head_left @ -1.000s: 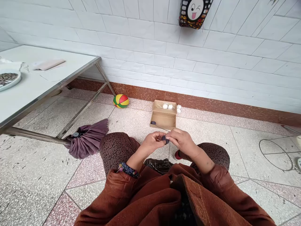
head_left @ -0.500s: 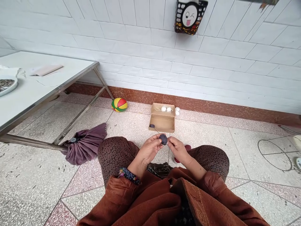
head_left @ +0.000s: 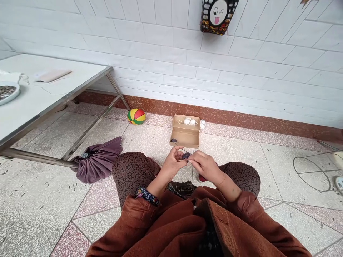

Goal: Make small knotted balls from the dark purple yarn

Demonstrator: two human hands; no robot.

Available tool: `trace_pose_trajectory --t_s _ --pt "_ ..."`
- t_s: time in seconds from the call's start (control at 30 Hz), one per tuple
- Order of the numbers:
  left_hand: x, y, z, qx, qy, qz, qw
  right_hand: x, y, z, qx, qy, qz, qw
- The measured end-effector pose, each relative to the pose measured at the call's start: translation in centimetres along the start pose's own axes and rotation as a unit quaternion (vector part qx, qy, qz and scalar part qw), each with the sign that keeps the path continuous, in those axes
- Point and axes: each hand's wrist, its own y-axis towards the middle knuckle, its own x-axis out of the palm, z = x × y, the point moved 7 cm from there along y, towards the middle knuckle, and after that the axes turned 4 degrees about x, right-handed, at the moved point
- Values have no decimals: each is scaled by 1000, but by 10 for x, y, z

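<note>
Between my knees, my left hand (head_left: 171, 165) grips a small ball of dark grey yarn (head_left: 185, 156) with its fingertips. My right hand (head_left: 205, 165) is closed against the ball's right side, thumb and forefinger pinching at the yarn; the strand itself is mostly hidden. Just beyond the hands lies an open cardboard box (head_left: 189, 145). A second dark ball of yarn (head_left: 174, 140) rests in its left corner, and a thin thread runs from there toward my hands. Two white yarn balls (head_left: 189, 121) sit on the box's raised lid.
More white balls (head_left: 202, 124) lie right of the lid. A striped toy ball (head_left: 136, 116) and a folded purple umbrella (head_left: 100, 159) are on the floor at left, beside a metal-framed table (head_left: 83, 76). A wire stand (head_left: 312, 174) is at right; a black basket (head_left: 218, 16) hangs on the wall.
My right hand has moved left over the ball, now covering part of it. The left fingers have shifted around the ball, with the forefinger lifted. The view has tilted slightly.
</note>
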Motion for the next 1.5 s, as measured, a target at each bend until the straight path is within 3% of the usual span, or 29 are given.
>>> trace_pose_trajectory --t_s 0.13,0.23,0.33,0.43,0.57,0.8,1.0,1.1,1.27,1.37,1.5 --pt "15 -6 2 -37 -40 -78 995 -6 6 21 57 17 51 997" --pt "22 -12 7 -57 -107 -114 986 1 1 38 110 93 81 986" --pt "24 -13 7 -81 -161 -113 977 17 -9 50 163 175 71 968" --pt "18 -10 0 -97 -194 -75 973 32 -16 55 189 201 43 960" --pt "11 -4 -5 -96 -232 -38 967 37 -18 53 173 171 38 969" --pt "-3 -1 -9 -82 -195 33 977 18 -18 21 67 73 13 995" --pt "5 -5 -8 -48 -56 -13 997 -4 -4 0 -19 -2 -9 1000" --pt "11 -9 -5 -53 -46 -45 997 -10 8 12 -6 2 17 1000" --pt "18 -14 0 -82 -130 -73 985 1 7 45 80 75 84 990" --pt "15 -11 3 -69 -171 -49 982 20 -5 53 114 95 67 987" --pt "3 -5 -3 -49 -170 18 984 37 -18 39 85 108 4 991"
